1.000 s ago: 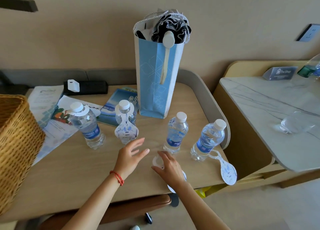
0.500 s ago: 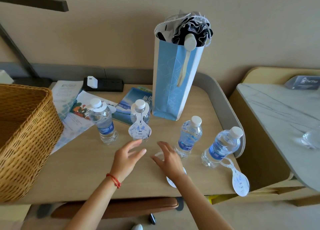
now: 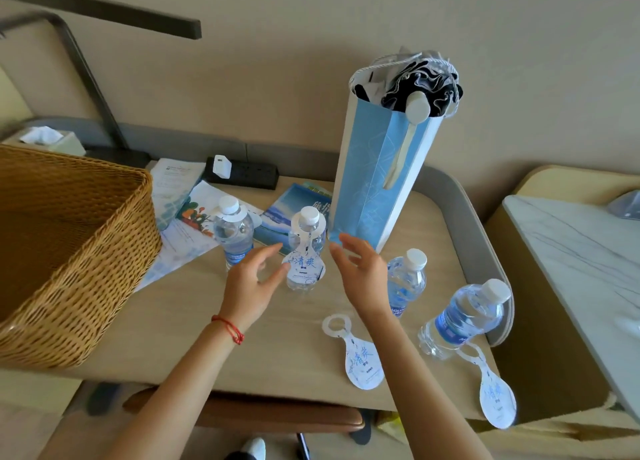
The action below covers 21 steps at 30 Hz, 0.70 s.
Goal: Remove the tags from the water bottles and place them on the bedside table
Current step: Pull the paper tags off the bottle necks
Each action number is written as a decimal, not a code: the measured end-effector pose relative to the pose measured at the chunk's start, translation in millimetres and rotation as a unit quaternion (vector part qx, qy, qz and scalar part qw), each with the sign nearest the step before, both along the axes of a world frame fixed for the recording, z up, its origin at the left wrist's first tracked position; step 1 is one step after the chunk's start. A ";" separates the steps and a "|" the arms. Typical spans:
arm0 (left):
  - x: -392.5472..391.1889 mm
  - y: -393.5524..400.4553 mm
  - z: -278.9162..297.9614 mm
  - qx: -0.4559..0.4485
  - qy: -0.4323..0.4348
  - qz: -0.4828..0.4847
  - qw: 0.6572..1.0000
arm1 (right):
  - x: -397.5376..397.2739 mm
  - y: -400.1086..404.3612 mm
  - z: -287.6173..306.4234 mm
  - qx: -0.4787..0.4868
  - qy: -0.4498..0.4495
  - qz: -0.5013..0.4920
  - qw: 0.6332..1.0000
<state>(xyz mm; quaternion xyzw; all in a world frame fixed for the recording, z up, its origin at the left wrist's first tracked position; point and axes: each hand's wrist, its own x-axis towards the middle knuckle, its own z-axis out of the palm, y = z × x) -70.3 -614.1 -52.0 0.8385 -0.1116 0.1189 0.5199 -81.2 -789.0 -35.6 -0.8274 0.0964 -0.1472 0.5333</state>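
Several small water bottles stand on the wooden table (image 3: 194,324). The middle bottle (image 3: 306,251) wears a white tag (image 3: 304,269) with blue characters round its neck. My left hand (image 3: 251,283) reaches to its left side, fingers loosely spread, fingertips at the tag's edge. My right hand (image 3: 362,272) hovers just right of it, fingers relaxed and holding nothing. The left bottle (image 3: 233,234) also carries a tag at its neck. Two bottles at the right (image 3: 405,283) (image 3: 465,315) have bare necks. One loose tag (image 3: 360,355) lies flat on the table, another (image 3: 495,395) hangs over the front right edge.
A large wicker basket (image 3: 69,251) fills the left. A tall blue paper bag (image 3: 377,182) with a folded umbrella stands behind the bottles. Leaflets (image 3: 180,217), a booklet and a black power strip (image 3: 242,173) lie at the back. A marble-topped bedside table (image 3: 581,262) stands to the right.
My right hand let go of the loose tag on the table and rose toward the middle bottle. My left hand moved forward to the same bottle. The view shifted left.
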 end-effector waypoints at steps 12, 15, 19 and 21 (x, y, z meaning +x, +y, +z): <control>66.0 -9.6 -16.6 -0.051 0.096 -0.078 0.991 | 59.5 5.6 -3.2 0.092 0.066 -0.009 0.994; 75.8 -9.4 -23.3 -0.057 0.104 -0.088 0.989 | 63.7 9.2 -0.7 0.108 0.052 -0.005 0.993; 83.8 -7.2 -26.6 -0.087 0.118 -0.126 0.981 | 66.6 12.8 1.8 0.135 0.038 -0.007 0.990; 86.0 -6.0 -27.4 -0.096 0.115 -0.143 0.978 | 67.5 13.8 2.1 0.136 0.026 -0.013 0.990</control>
